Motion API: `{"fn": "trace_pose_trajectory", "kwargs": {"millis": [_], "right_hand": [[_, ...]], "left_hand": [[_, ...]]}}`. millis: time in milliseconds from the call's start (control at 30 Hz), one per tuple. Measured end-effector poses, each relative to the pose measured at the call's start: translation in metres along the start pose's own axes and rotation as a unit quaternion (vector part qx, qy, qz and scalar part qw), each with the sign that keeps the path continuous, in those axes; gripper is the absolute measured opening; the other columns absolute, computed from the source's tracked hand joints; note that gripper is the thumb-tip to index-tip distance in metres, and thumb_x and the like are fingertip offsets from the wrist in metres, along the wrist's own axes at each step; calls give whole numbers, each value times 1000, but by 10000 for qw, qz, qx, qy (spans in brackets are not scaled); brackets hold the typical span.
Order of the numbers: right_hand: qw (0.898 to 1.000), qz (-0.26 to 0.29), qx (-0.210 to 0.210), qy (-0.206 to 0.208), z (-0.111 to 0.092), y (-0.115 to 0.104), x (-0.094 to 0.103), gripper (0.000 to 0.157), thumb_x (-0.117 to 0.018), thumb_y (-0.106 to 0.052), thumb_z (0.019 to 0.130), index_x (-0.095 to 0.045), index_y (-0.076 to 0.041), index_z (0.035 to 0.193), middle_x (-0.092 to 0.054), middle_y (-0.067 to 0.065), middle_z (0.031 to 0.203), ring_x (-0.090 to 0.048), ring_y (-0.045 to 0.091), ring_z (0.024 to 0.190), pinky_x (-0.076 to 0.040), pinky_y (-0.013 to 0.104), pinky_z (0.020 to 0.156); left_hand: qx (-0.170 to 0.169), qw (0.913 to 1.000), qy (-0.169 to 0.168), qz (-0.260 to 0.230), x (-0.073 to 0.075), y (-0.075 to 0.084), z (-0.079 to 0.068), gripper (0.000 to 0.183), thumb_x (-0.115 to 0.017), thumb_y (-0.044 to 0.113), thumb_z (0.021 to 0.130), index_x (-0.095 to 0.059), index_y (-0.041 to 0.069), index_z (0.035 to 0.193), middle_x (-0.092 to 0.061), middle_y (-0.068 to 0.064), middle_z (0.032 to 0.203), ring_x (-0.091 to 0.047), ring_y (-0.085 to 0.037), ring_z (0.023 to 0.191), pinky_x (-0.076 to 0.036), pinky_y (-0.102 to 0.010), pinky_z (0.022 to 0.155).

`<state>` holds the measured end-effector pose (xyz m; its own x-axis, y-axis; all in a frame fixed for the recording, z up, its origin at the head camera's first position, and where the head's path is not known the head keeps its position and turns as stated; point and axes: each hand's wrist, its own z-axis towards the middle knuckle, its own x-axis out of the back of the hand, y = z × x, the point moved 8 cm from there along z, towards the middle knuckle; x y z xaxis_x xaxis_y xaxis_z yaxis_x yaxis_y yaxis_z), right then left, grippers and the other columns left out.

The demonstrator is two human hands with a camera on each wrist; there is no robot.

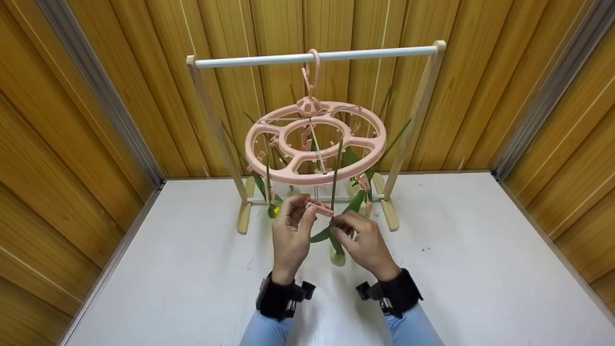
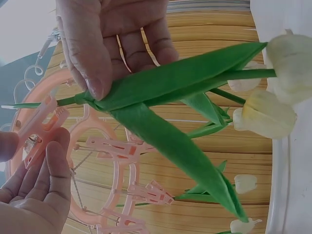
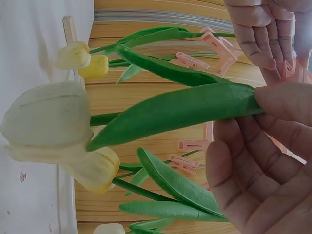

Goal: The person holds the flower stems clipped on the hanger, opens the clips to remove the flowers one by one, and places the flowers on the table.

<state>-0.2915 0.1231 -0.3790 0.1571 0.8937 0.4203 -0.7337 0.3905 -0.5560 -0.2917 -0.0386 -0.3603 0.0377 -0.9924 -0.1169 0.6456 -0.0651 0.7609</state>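
Observation:
My left hand (image 1: 294, 230) pinches a pink clothespin (image 1: 321, 207) between thumb and fingers, below the front of a pink round hanger (image 1: 307, 179). My right hand (image 1: 366, 240) pinches an artificial white tulip (image 1: 338, 258) where its green leaves meet the stem. The tulip hangs head down, its stem rising past the hanger's front rim. In the left wrist view, the end of the clothespin (image 2: 36, 129) lies at the stem (image 2: 68, 101); whether it grips the stem I cannot tell. The tulip's large white bloom (image 3: 46, 122) shows in the right wrist view.
The hanger hooks over a white rod (image 1: 250, 60) on a wooden-legged stand (image 1: 423, 101). Other tulips hang upside down from its clothespins, including a yellow bloom (image 1: 273, 210) at left. A white table (image 1: 192, 278) lies below, with wood-panelled walls (image 1: 86, 120) around.

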Motion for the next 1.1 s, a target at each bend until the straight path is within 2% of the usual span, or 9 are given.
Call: {"fn": "trace_pose_trajectory", "kwargs": {"millis": [367, 667, 867, 1100], "right_hand": [[9999, -112, -55, -29, 0, 2, 4, 15, -75, 7, 86, -74, -3, 97, -68, 0, 85, -63, 14, 73, -53, 31, 62], [9999, -146, 4, -35, 2, 0, 5, 14, -75, 7, 86, -74, -2, 97, -68, 1, 86, -64, 15, 74, -52, 27, 64], [9998, -166, 28, -46, 1, -3, 6, 13, -75, 6, 87, -74, -2, 98, -68, 0, 86, -63, 14, 74, -50, 25, 63], [9998, -183, 16, -54, 1, -6, 10, 12, -75, 5, 88, -75, -1, 98, -69, 0, 87, -64, 14, 74, -53, 27, 65]], "left_hand": [[-96, 9999, 2, 40, 0, 1, 0, 24, -62, -3, 99, -59, -9, 123, -67, -20, 108, -69, -19, 98, -54, -25, 82], [-266, 9990, -237, -266, -4, 2, 2, 27, -58, -1, 103, -55, -7, 129, -68, -19, 108, -73, -27, 97, -54, -26, 80], [-10, 9998, -105, -172, -2, 0, 2, 35, -56, 1, 105, -49, -8, 137, -64, -21, 119, -70, -23, 103, -56, -29, 82], [426, 9991, -27, -18, 1, -6, -2, 41, -54, 5, 106, -43, -8, 144, -63, -20, 128, -64, -29, 117, -55, -31, 91]]}}
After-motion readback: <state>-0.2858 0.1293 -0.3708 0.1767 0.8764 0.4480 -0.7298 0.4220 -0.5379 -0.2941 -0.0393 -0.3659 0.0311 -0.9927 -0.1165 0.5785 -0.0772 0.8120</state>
